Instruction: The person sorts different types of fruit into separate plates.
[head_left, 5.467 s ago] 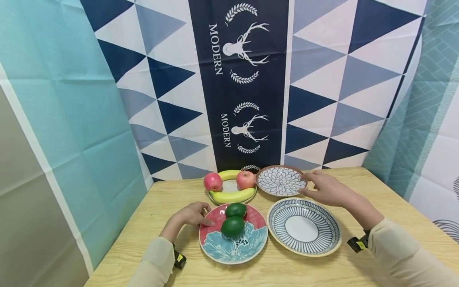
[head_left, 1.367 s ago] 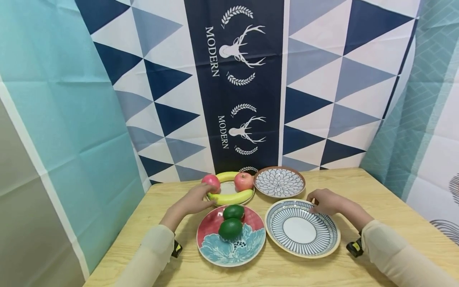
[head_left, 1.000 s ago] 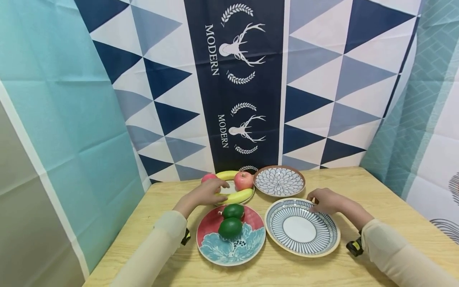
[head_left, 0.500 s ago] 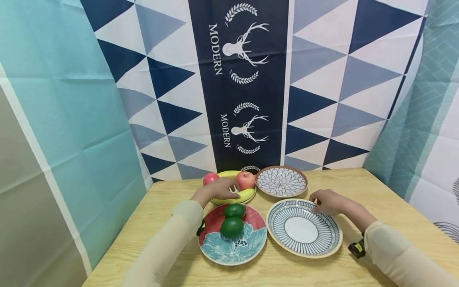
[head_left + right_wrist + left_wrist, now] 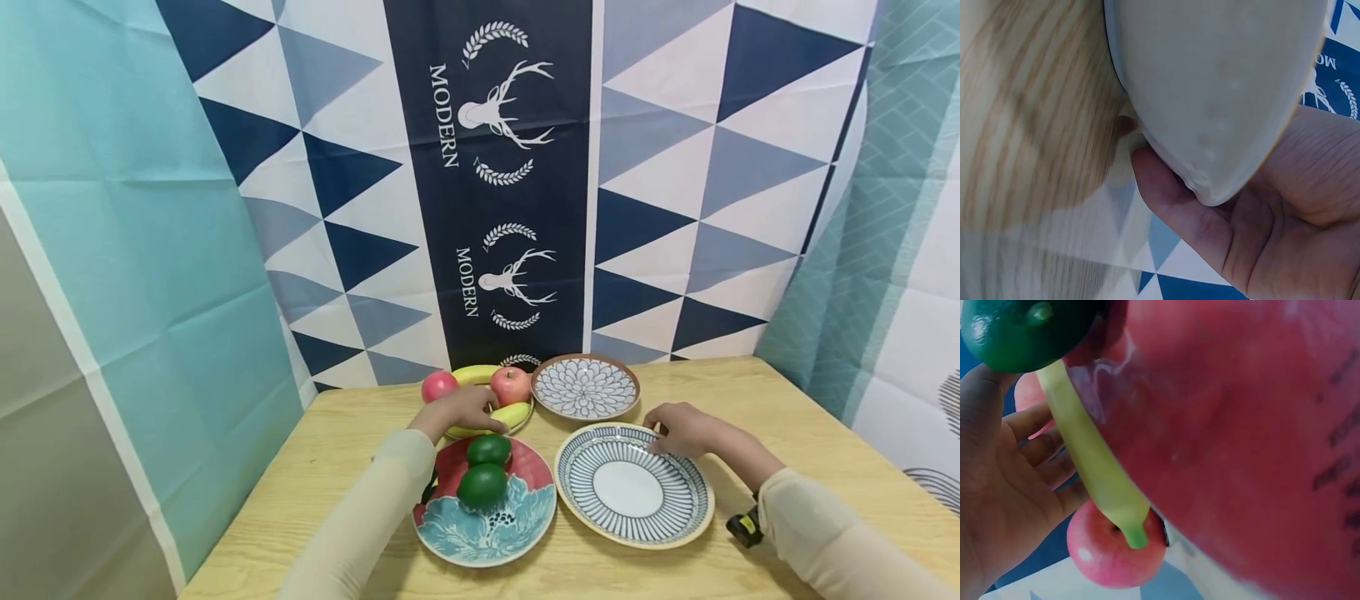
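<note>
My left hand (image 5: pixel 467 408) reaches over the front banana (image 5: pixel 513 415), which lies on a small plate at the back. In the left wrist view the fingers run behind the banana (image 5: pixel 1094 459), with the fingertips hidden; the thumb is on the near side, partly covered by a green avocado (image 5: pixel 1025 331). My right hand (image 5: pixel 684 429) grips the far right rim of the blue-and-white striped plate (image 5: pixel 628 487). From below, the right wrist view shows that plate's pale underside (image 5: pixel 1216 94), with a finger and the palm (image 5: pixel 1297 231) on either side of its edge.
Two avocados (image 5: pixel 482 487) lie on the red-and-blue flower plate (image 5: pixel 480 542) in front of the left hand. A pink-red fruit (image 5: pixel 439 387), an apple (image 5: pixel 511 385) and a second banana (image 5: pixel 474 373) sit around the front banana. A brown-rimmed plate (image 5: pixel 585 387) stands behind the striped one.
My left hand has gone from the flower plate's rim to the pink-red fruit, then right onto the front banana. My right hand has left the brown-rimmed plate for the striped plate's rim.
</note>
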`<state>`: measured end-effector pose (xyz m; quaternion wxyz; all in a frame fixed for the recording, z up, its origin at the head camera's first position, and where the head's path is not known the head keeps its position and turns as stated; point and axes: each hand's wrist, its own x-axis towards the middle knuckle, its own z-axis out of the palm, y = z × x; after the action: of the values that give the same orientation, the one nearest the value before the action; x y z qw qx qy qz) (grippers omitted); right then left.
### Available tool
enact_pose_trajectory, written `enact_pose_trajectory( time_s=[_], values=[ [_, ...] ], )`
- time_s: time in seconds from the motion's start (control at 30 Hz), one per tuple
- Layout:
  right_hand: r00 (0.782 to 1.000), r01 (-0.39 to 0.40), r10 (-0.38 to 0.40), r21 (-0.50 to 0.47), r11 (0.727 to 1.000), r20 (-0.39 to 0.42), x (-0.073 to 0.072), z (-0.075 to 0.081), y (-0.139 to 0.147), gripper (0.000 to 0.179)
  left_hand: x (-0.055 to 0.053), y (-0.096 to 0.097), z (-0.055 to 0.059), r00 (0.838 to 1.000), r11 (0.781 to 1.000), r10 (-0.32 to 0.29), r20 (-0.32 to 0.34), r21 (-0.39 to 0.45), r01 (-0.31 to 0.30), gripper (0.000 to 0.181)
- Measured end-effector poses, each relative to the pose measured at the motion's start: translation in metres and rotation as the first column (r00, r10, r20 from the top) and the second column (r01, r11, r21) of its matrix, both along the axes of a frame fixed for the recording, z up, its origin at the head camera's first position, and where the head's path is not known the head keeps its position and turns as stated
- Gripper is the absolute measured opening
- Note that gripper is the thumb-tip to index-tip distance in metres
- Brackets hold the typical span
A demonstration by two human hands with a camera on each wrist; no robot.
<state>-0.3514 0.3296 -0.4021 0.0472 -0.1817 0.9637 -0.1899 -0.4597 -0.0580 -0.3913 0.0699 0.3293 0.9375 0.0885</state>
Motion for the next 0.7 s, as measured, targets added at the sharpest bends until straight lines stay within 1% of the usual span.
enact_pose_trajectory(
  time_s=[0.1,0.17,0.4,0.5,0.6,0.7],
  values=[
    [1.000,-0.004,0.004,0.007,1.000,0.001,-0.001,0.001,0.000,0.010,-0.003,-0.001,-0.004,1.000,1.000,0.010,0.011,0.013,-0.010,0.042],
    [1.000,-0.003,0.003,0.009,1.000,0.003,-0.002,0.001,0.000,0.010,-0.008,-0.003,-0.009,1.000,1.000,0.006,0.008,0.024,-0.006,0.042],
    [1.000,-0.001,0.000,0.019,1.000,0.005,-0.002,0.002,-0.001,0.012,-0.038,-0.007,-0.039,0.999,0.996,0.026,0.030,0.080,-0.028,0.044],
    [1.000,0.002,-0.002,0.020,1.000,0.004,-0.002,0.002,-0.001,0.013,-0.048,-0.008,-0.047,0.999,0.995,0.028,0.039,0.099,-0.032,0.047],
    [1.000,0.005,-0.005,0.018,1.000,0.005,-0.002,0.002,-0.001,0.013,-0.054,-0.008,-0.051,0.999,0.994,0.021,0.044,0.110,-0.026,0.050],
    [1.000,0.006,-0.006,0.013,1.000,0.007,-0.002,0.001,-0.001,0.013,-0.056,-0.009,-0.052,0.999,0.993,0.002,0.041,0.119,-0.006,0.050]
  ],
)
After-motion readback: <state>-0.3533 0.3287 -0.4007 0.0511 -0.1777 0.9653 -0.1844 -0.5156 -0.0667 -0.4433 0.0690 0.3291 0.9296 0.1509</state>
